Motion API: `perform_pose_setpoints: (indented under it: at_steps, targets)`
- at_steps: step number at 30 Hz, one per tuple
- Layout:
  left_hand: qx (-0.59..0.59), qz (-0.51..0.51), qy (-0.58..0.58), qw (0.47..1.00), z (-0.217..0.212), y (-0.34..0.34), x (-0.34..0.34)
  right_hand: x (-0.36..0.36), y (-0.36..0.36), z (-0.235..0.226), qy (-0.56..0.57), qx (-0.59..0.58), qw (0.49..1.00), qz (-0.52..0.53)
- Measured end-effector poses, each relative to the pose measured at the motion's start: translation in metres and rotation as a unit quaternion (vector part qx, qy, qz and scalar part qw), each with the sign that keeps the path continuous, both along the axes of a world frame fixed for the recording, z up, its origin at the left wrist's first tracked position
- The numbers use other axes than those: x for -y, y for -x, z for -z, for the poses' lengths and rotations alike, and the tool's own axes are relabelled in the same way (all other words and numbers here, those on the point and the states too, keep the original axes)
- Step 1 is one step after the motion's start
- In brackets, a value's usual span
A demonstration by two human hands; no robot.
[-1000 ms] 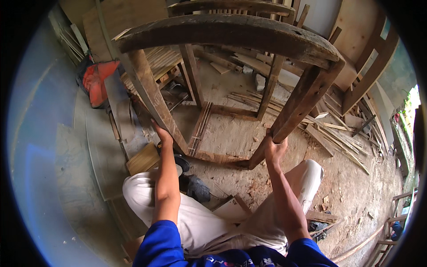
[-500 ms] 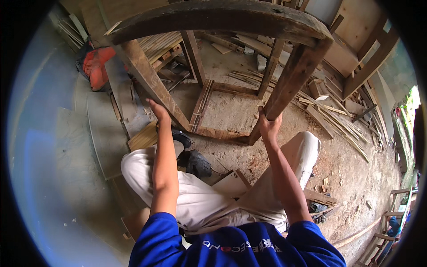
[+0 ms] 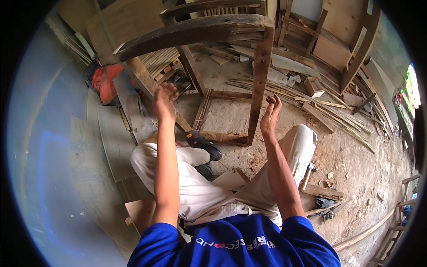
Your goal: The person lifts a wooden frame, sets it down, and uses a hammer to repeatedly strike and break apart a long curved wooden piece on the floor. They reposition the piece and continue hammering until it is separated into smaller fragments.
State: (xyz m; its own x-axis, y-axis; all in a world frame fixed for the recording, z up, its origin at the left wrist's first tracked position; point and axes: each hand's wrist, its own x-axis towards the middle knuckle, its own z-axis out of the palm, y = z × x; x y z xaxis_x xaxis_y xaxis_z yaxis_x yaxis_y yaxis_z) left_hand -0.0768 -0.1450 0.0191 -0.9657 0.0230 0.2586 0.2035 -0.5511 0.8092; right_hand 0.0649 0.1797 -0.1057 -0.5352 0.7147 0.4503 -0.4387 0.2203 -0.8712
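A dark, worn wooden frame [image 3: 204, 29] with several legs and curved-looking rails stands on the floor in front of me, like a bare stool or table frame. My left hand [image 3: 164, 104] is raised beside its left leg [image 3: 140, 76], fingers loosely bent and apart; whether it touches the leg I cannot tell. My right hand [image 3: 270, 118] is held up just right of the right leg [image 3: 260, 84], palm inward, fingers stretched, with a gap to the wood. Neither hand holds anything. Low rails [image 3: 222, 137] of the frame lie close to the floor, beyond my dark shoe [image 3: 202, 143].
Thin wood strips [image 3: 329, 113] lie piled at the right, near a small open wooden box [image 3: 314, 86]. A red and black bag [image 3: 106, 82] sits at the left beside flat boards. Wood offcuts [image 3: 322, 191] lie by my right knee, and more wooden frames [image 3: 302, 26] stand behind.
Both hands have let go of the frame's legs and risen with fingers loosened. The frame's right side has swung left. My foot has shifted to the right.
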Motion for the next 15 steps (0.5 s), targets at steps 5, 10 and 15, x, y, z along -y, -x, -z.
perform_pose_setpoints:
  at_steps: [5,10,15]
  targets:
    - [0.085,0.09,0.099,0.987,0.029,-0.065,-0.056,-0.026,-0.011,-0.006,0.109,0.126,0.982,0.095]
    - [0.075,0.173,0.214,0.958,0.045,-0.11,-0.102,-0.047,-0.029,-0.016,0.223,0.12,0.967,0.036]
    - [-0.141,0.191,0.292,0.927,0.002,-0.135,-0.138,-0.052,-0.051,-0.032,0.231,0.005,0.973,0.013]
